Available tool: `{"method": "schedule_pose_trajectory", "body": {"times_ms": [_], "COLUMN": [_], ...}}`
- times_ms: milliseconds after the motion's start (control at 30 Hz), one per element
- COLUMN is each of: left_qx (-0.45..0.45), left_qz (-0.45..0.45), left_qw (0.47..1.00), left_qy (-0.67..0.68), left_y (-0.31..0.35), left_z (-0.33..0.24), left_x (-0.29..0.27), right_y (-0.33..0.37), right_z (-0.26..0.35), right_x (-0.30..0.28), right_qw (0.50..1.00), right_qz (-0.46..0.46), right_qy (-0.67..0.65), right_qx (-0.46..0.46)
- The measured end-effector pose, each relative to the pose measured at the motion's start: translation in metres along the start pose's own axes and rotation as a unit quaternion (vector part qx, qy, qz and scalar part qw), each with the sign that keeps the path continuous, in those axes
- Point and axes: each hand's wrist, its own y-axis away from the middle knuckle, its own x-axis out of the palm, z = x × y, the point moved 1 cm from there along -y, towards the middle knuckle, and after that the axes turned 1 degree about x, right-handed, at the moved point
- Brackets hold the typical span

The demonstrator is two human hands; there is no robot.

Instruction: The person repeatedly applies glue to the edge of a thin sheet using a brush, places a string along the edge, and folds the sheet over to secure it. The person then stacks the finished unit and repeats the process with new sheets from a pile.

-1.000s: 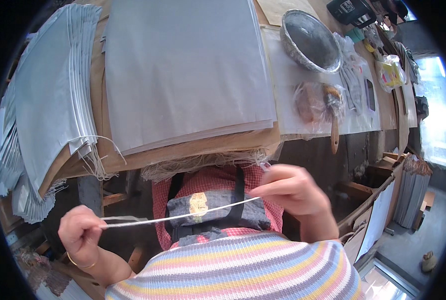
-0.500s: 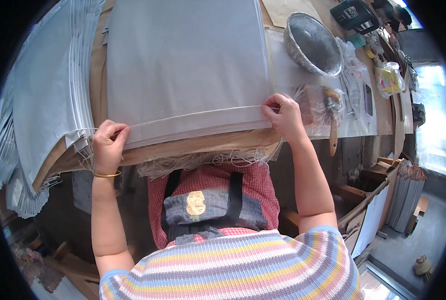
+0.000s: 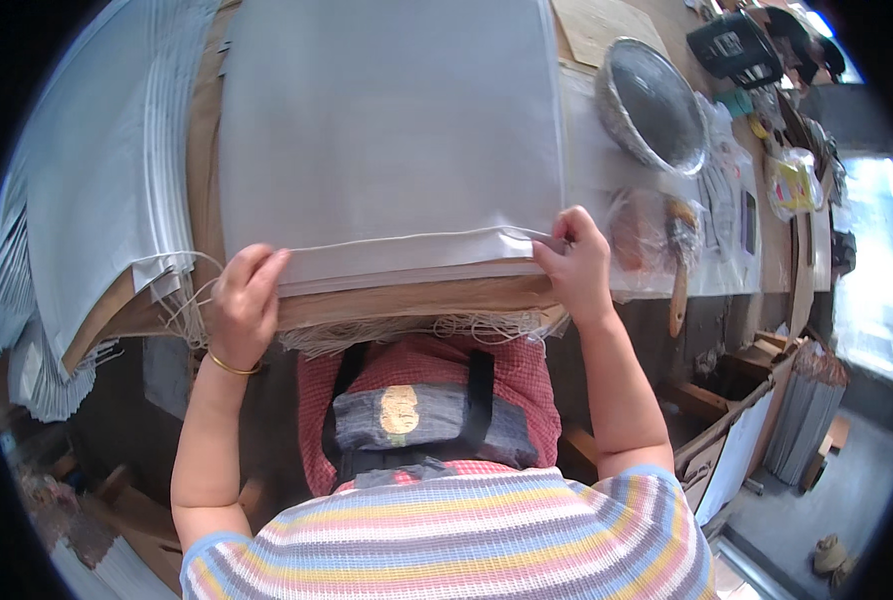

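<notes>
A thin white cord runs taut between my hands, along the near edge of a stack of pale grey sheets. Below the cord shows a pale strip of the top sheet's near end. My left hand is closed in a pinch on the cord near the stack's left corner; a loose tail of cord loops out to its left. At the right corner, my right hand pinches the cord's other end. The sheet is slightly wrinkled beside those fingers, and the exact grip there is partly hidden.
More pale sheets with cords are fanned out on the left. Bunched cords hang below the table edge. To the right are a grey-coated bowl, a wooden-handled brush, plastic wrapping and a dark green container.
The view has shifted slightly. My left hand has turned and moved a little rightward along the edge. Near my right hand the sheet's corner now shows a wrinkle.
</notes>
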Motion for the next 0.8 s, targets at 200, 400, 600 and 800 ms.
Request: {"method": "schedule_pose_trajectory", "body": {"times_ms": [200, 400, 600, 800], "left_qx": [0.008, 0.053, 0.11, 0.148], "left_qz": [0.1, 0.079, -0.007, -0.013], "left_qw": [0.995, 0.995, 0.988, 0.982], "left_qy": [0.024, -0.034, -0.108, -0.114], "left_y": [-0.011, -0.011, -0.009, -0.011], "left_z": [0.0, 0.006, 0.0, 0.007], "left_x": [-0.007, -0.013, -0.007, -0.008], "right_y": [0.0, -0.01, -0.012, -0.012], "right_z": [0.01, 0.008, 0.007, 0.007], "right_x": [0.008, 0.006, 0.007, 0.008], "right_qw": [0.924, 0.987, 0.986, 0.986], "right_qz": [0.03, 0.12, 0.127, 0.128], "right_qy": [0.12, -0.064, -0.103, -0.103], "right_qx": [-0.362, -0.089, -0.019, -0.032]}}
